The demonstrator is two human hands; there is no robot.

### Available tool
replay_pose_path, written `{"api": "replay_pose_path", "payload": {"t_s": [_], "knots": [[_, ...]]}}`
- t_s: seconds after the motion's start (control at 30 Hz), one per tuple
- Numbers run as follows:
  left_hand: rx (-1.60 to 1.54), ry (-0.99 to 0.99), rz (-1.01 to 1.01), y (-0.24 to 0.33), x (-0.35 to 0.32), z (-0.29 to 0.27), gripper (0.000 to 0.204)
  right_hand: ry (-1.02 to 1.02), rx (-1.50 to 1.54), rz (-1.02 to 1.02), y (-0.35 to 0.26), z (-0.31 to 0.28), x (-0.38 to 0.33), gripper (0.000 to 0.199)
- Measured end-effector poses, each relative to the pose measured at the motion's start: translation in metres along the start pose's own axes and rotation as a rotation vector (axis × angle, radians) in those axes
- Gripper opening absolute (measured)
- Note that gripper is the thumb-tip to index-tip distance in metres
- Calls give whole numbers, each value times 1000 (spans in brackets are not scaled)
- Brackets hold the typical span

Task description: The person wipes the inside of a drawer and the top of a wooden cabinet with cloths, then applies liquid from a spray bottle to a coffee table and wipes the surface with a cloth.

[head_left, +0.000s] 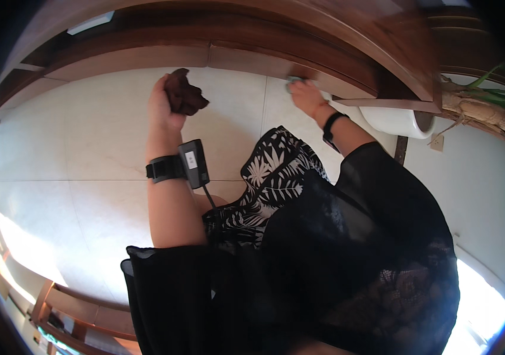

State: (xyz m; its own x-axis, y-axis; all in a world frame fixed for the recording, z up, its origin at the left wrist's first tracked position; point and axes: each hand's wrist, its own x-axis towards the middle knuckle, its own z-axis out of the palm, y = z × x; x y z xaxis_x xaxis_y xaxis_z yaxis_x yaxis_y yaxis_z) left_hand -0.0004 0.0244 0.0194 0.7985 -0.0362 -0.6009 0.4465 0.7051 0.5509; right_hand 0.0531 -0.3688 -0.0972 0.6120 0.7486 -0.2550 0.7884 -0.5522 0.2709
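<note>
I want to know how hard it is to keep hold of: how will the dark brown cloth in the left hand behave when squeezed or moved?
The dark brown cloth looks bunched and creased in the left hand, so it is probably soft and floppy. A loose corner sticks out sideways, so it likely droops if held by one edge. It seems light, as the hand's grip holds it raised.

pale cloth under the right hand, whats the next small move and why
Probably slide the right hand along the wooden edge, keeping the pale cloth pressed flat. That hand already presses the cloth against the wood, and more of the edge stretches toward the left hand, which holds a crumpled dark brown cloth clear of the wood.
</note>
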Motion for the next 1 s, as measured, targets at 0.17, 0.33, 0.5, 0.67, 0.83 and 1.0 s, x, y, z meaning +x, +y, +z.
{"api": "replay_pose_path", "payload": {"t_s": [0.17, 0.33, 0.5, 0.67, 0.83, 1.0], "knots": [[23, -76, -7, -1, 9, -24, 42, -140, 603, 1276, 44, 55, -117, 23], [-21, -106, -33, 2, 10, -19, 40, 1001, 1877, 2023, 83, 89, -143, 31], [-16, -151, -68, -11, 31, 4, 39, 575, 2536, 1557, 60, 81, -71, 22], [5, 32, -3, -4, 2, 13, 38, -19, 2595, 710, -38, -29, 76, 31], [-68, 34, 7, 1, -2, 18, 39, 306, 1643, 115, -79, -96, 170, 32], [-165, 89, 56, -2, 0, -17, 30, 578, 328, -135, -87, -137, 172, 30]]}}
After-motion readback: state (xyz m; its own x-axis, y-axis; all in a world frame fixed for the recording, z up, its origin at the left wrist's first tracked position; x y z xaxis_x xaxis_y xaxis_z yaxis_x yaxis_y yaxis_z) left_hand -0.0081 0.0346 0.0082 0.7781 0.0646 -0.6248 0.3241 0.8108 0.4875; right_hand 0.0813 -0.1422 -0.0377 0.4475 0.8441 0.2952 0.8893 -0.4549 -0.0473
